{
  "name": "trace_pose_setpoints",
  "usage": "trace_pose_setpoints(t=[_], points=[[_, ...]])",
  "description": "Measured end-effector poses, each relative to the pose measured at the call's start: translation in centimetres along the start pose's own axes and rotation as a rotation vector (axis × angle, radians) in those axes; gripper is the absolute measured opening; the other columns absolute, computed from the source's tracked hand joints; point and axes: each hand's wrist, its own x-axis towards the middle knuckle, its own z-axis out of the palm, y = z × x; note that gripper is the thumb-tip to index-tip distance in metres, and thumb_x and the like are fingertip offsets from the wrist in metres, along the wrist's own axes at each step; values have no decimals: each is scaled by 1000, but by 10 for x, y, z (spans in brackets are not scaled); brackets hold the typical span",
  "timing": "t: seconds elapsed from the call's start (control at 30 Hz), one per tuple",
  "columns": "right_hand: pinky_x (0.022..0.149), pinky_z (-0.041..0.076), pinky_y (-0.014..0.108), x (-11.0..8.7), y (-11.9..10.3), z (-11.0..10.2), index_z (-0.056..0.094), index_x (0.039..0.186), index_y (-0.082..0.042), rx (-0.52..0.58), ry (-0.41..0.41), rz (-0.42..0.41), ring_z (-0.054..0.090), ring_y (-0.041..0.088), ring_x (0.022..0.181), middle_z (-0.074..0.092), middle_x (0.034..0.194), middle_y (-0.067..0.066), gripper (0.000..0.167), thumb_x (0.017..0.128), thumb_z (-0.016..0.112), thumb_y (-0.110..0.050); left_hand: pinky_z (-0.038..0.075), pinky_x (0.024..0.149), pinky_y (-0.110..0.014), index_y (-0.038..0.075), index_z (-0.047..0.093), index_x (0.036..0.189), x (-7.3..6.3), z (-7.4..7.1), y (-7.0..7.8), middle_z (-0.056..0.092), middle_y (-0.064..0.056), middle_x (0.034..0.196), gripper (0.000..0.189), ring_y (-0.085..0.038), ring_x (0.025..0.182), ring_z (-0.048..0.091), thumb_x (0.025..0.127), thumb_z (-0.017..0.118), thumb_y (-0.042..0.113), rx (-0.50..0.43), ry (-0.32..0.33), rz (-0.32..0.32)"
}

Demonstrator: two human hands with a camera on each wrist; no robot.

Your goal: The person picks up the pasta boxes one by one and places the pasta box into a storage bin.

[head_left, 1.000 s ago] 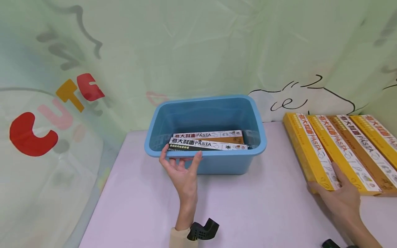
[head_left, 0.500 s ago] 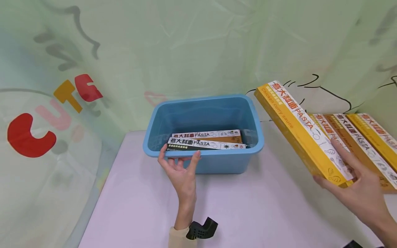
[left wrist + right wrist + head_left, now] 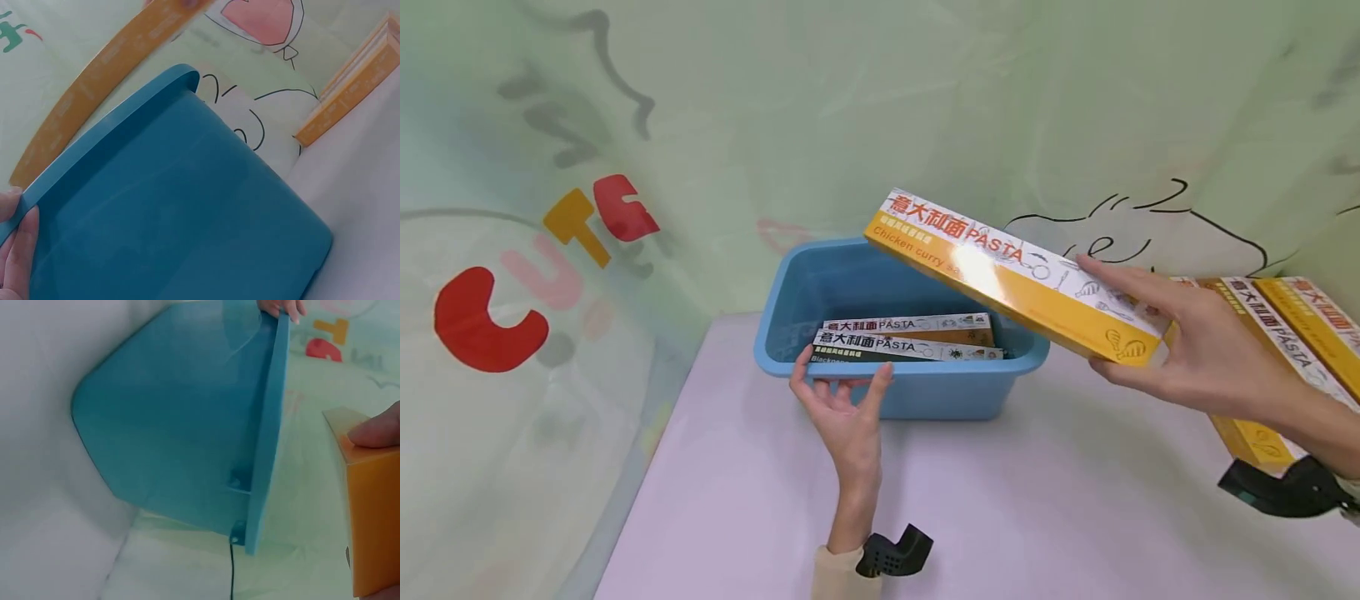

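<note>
My right hand (image 3: 1202, 342) grips the near end of a yellow-and-white pasta box (image 3: 1000, 279) marked "Chicken curry sauce". Its far end hangs over the back right of a blue plastic bin (image 3: 940, 396), tilted up to the left. In the right wrist view, the thumb presses on the end of the box (image 3: 375, 519). My left hand (image 3: 846, 425) holds the bin's front rim, its fingers and thumb on either side of the rim (image 3: 106, 128) in the left wrist view. Inside the bin lie a black pasta box (image 3: 910, 346) and a brown one (image 3: 958, 335) behind it.
At the right of the white table (image 3: 1037, 517), more pasta boxes lie side by side, among them a brown one (image 3: 1273, 321) and a yellow one (image 3: 1322, 321), partly hidden by the right arm. A printed green curtain (image 3: 850, 108) hangs behind the bin.
My right hand has lifted the yellow pasta box from the left end of the row and carried it left to the bin, turning it more crosswise. My left hand has stayed at the rim.
</note>
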Motion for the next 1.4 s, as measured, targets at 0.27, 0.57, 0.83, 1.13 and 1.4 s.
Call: trace_pose_setpoints(t=[0.27,0.57,0.83,1.13,1.4], points=[[73,44,24,55,-12,-5,49,156,-12,10,-222,-138,57,28,106,57,149,18,98,69,93,-8,61,82,-28,5,22,154,-3,6,-1,51,-17,142,96,-24,100,59,82,85,-4,-15,-13,-19],[79,51,40,92,-31,21,53,152,-4,-40,-411,-180,61,23,101,62,144,16,86,73,86,-11,60,82,-28,7,24,154,-5,9,0,53,-16,140,95,-23,98,59,82,85,-3,-6,-10,-44],[78,52,40,120,-29,35,56,146,5,-67,-508,-196,62,25,101,66,137,21,82,71,86,-12,61,80,-28,6,23,155,-7,10,-1,51,-17,144,96,-24,97,59,81,85,-4,-15,-6,-48],[65,48,32,143,-25,45,53,147,7,-25,-624,-161,61,26,100,65,137,24,82,73,83,-9,62,78,-29,5,22,155,-8,11,1,49,-22,144,96,-22,94,58,81,84,-5,-19,-14,-38],[74,50,34,170,-26,55,50,149,8,43,-731,-153,60,28,102,60,144,25,80,77,82,-6,62,80,-29,5,22,155,-8,11,-1,47,-24,145,95,-23,96,59,82,83,-5,-11,-21,-30]])
